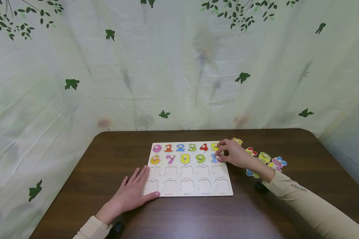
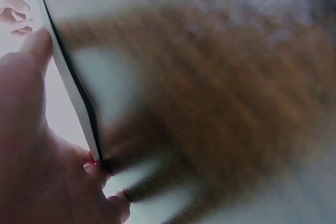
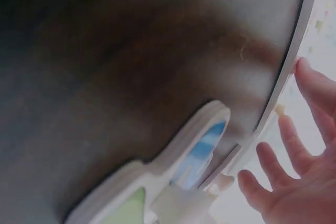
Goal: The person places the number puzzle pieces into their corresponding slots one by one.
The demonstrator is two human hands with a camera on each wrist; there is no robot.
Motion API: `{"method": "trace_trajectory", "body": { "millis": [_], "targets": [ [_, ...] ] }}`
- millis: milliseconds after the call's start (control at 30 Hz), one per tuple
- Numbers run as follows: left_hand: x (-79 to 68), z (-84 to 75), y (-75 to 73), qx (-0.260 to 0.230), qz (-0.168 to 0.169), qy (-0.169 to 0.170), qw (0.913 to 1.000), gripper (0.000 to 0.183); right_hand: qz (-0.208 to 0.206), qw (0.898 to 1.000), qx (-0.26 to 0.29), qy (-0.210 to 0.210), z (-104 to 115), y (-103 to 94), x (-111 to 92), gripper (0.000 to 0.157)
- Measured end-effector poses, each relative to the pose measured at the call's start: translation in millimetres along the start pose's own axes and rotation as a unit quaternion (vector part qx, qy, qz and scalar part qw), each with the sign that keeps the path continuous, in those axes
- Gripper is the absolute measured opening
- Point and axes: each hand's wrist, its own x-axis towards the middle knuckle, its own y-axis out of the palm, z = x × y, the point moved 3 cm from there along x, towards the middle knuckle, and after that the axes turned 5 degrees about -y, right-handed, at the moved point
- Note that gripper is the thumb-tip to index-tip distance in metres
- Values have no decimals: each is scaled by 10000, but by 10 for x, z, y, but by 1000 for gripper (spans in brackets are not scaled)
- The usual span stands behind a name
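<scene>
The thumb and fingertips of the right hand (image 1: 231, 153) are bent down over the 10 piece (image 1: 213, 158), at the right end of the second row; whether its knob is pinched or only touched cannot be told. The left hand (image 1: 131, 194) is laid with fingers extended and spread on the near left corner of the number board (image 1: 194, 177), its thumb along the near edge. The board is set flat on the brown table (image 1: 107, 156), its long axis running left to right and its numerals upright as seen from the person's side. Numerals 0 to 10 are seated in the two far rows; in the two near rows, only printed outlines are seen. The zero of the 10 and part of the 5 piece (image 1: 213, 146) are covered by the right hand, and the leftmost outlines partly by the left. Right of the board, loose pieces (image 1: 264, 156) are heaped, some hidden behind the right wrist and too overlapped to be read. Both wrist views are blurred, the board being shown there mostly edge-on.
</scene>
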Motion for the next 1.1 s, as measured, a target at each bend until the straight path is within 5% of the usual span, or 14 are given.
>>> {"method": "trace_trajectory", "body": {
  "millis": [500, 1100],
  "targets": [
    [23, 27, 28, 13, 42, 24, 10000, 111, -385, 9991, 64, -160, -34, -671, -384, 24],
    [22, 4, 5, 98, 74, 25, 9999, 110, -669, 9977, -22, -141, -161, -894, -778, 19]
  ]
}}
